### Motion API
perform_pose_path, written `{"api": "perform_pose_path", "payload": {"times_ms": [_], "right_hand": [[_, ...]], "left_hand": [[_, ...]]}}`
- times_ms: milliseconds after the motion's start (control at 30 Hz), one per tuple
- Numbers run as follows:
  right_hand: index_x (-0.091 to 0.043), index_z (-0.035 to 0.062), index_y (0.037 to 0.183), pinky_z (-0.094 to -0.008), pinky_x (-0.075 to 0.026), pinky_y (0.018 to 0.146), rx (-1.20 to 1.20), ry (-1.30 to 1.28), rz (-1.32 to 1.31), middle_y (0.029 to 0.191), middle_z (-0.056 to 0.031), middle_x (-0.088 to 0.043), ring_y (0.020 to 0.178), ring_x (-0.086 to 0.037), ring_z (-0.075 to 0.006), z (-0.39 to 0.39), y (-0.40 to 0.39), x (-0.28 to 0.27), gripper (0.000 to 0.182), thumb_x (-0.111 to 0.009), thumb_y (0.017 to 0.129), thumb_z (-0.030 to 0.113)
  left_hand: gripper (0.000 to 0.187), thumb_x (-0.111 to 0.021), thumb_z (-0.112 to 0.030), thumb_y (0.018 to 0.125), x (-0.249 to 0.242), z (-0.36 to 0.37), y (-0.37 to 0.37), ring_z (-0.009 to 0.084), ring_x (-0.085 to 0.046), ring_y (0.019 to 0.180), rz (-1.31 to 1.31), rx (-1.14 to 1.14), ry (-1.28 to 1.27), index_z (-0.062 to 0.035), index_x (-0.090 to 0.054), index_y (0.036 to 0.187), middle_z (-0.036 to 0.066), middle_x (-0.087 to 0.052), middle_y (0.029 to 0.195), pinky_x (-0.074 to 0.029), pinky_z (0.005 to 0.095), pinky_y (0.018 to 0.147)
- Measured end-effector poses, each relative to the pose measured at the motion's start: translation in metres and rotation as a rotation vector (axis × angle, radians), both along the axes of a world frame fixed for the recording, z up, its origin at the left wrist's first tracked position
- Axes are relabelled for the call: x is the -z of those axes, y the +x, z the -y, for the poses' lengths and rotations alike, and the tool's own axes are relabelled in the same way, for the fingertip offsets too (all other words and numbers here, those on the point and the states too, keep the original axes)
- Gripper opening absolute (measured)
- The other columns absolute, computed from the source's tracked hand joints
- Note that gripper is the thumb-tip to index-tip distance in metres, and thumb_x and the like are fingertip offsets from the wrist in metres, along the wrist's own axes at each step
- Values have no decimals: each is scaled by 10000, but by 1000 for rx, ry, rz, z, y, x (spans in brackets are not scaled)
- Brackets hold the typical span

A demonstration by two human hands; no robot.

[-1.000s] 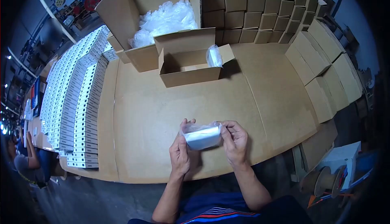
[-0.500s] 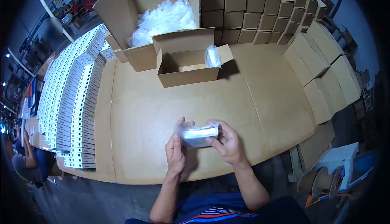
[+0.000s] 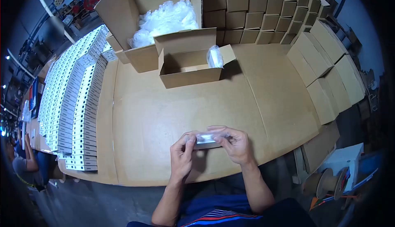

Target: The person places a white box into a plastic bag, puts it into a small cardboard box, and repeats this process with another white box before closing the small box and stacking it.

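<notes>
A small plastic-wrapped packet point(image 3: 207, 139) is held between both my hands, just above the front of the table. My left hand point(image 3: 181, 153) pinches its left end with thumb and fingers. At its right end, my right hand point(image 3: 235, 146) grips it the same way. Clear wrapping hides what is inside. Farther back stands an open brown carton point(image 3: 191, 79), its flaps raised. Another plastic-wrapped packet point(image 3: 214, 57) stands upright at that carton's right end.
Behind the carton, a large open box point(image 3: 142, 60) holds a heap of clear plastic bags point(image 3: 168, 19). Stacked white boxes point(image 3: 84, 120) line the left side. Brown cartons point(image 3: 257, 19) are piled at the back and right. Another person point(image 3: 31, 165) is at far left.
Both hands have tilted the packet, so it now shows a narrower side. My fingers have closed further over its ends, and the left hand has shifted slightly right.
</notes>
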State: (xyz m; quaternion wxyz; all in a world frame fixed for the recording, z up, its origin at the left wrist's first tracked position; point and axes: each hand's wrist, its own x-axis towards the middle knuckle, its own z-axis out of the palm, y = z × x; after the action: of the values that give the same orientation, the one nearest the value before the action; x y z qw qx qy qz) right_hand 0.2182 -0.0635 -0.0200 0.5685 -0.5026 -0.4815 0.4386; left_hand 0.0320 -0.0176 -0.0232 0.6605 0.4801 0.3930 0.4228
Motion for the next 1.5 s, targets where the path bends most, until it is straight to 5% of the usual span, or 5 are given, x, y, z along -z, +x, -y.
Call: {"api": "perform_pose_path", "payload": {"times_ms": [233, 500, 733, 833, 1500], "right_hand": [[-761, 2, 1057, -368, -481, 1051, 1, 377, 40, 1333, -231, -626, 1200, -634, -274, 1, 6, -9, 139, -727, 931, 49], [-778, 61, 1074, -304, -531, 733, 56, 156, 295, 1012, -82, -774, 852, -679, -196, -3, -4, -4, 334, -875, 754, 55], [-757, 14, 1064, -370, -550, 958, 12, 72, 259, 1092, -125, -765, 1074, -712, -255, -2, 4, -4, 332, -871, 755, 49], [-754, 11, 1052, -389, -528, 1008, -28, 80, 270, 1144, -136, -750, 1151, -682, -288, -3, 6, -8, 319, -863, 754, 45], [-674, 44, 1000, -419, -545, 804, -310, 401, 1036, 935, -108, -667, 901, -671, -298, -42, 28, -82, 183, -763, 850, 98]], "left_hand": [[341, -534, -269, 1096, -2, 0, 6, 121, -680, 851, 46, -171, -66, 25, -708, 1105, 58, -702, 961, -607, 304, 772], [365, -519, -290, 1106, 7, -1, 3, 66, -596, 799, 156, -169, -90, 35, -683, 1099, 36, -664, 895, -504, 248, 686], [438, -558, -166, 1068, -22, -5, -3, 103, -635, 862, 185, -111, -67, -46, -466, 1479, 76, -675, 971, -506, 245, 762], [486, -643, -42, 994, -28, -6, -9, 167, -677, 1006, -135, 122, 383, -38, -476, 1450, 118, -669, 1115, -555, 292, 887], [265, -720, -3, 929, -18, -43, -20, 159, -618, 1121, -212, 202, 407, 9, -659, 1187, 107, -597, 1298, -566, 281, 823]]}}
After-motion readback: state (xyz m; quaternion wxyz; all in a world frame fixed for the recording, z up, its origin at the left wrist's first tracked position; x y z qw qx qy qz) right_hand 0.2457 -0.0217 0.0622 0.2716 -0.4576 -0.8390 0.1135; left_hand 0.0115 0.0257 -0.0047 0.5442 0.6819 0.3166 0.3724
